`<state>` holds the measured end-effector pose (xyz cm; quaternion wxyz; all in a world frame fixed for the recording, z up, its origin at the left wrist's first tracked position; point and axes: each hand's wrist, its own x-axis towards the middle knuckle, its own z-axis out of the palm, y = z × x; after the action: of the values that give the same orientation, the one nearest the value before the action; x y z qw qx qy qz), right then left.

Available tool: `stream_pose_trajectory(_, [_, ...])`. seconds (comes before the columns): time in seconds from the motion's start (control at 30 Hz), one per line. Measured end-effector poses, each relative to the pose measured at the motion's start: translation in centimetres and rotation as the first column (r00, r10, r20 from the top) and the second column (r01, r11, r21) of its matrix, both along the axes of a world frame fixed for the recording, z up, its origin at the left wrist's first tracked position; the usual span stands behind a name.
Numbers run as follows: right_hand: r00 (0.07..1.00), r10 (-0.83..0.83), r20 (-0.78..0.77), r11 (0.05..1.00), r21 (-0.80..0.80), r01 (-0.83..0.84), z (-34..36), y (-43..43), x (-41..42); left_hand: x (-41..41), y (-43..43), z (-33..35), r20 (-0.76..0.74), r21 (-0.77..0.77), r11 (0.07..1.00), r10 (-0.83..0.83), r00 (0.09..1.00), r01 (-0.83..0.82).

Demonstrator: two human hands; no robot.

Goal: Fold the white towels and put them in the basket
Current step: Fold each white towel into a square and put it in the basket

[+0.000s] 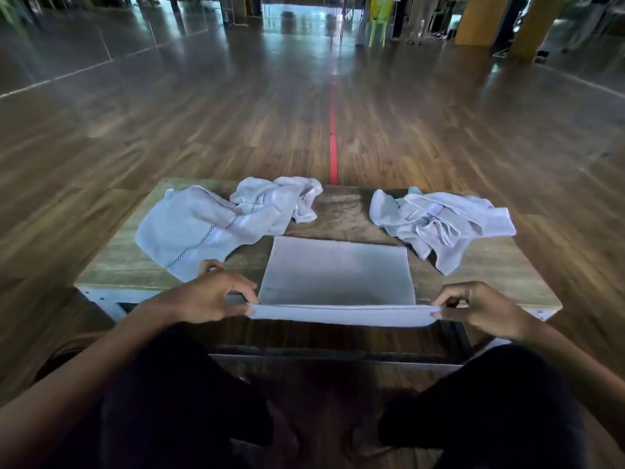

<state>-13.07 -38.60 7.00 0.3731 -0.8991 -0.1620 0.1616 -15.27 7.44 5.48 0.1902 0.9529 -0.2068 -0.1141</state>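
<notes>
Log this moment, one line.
left hand + right hand: pinching near edge of flat white towel | crumpled white towels: unfolded on wooden table

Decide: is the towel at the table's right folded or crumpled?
Crumpled: the right towel lies bunched in irregular creases, its edges splayed unevenly.

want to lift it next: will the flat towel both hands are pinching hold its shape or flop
Likely floppy: the flat towel creases where the left hand and right hand lift its near edge. Probably light: fingertip pinches hold it. The crumpled towels suggest it wrinkles easily.
</notes>
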Motion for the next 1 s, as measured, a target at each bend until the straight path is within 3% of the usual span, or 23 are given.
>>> stream_pose_trajectory(0.27, [0.988, -0.146, 0.049, 0.981, 0.132, 0.139, -2.8, 0.8, 4.6, 4.9, -1.0, -2.4, 0.036, -0.196, 0.947, 0.267, 0.963, -0.255])
stream_pose_trajectory(0.37, [0.979, -0.187, 0.087, 0.978, 0.109, 0.177, -2.9, 1.5, 7.1, 7.7, -2.3, -2.4, 0.110, -0.187, 0.933, 0.330, 0.937, -0.307])
stream_pose_trajectory(0.67, [0.938, -0.253, 0.239, 0.948, -0.132, 0.289, -3.7, 3.0, 14.4, 15.3, -3.8, -3.4, 0.117, -0.061, 0.909, 0.417, 0.901, -0.413])
stream_pose_trajectory(1.0, [0.946, -0.216, 0.241, 0.879, -0.374, 0.296, -6.3, 4.1, 17.4, 18.6, -4.2, -5.8, 0.154, 0.098, 0.900, 0.408, 0.900, -0.425])
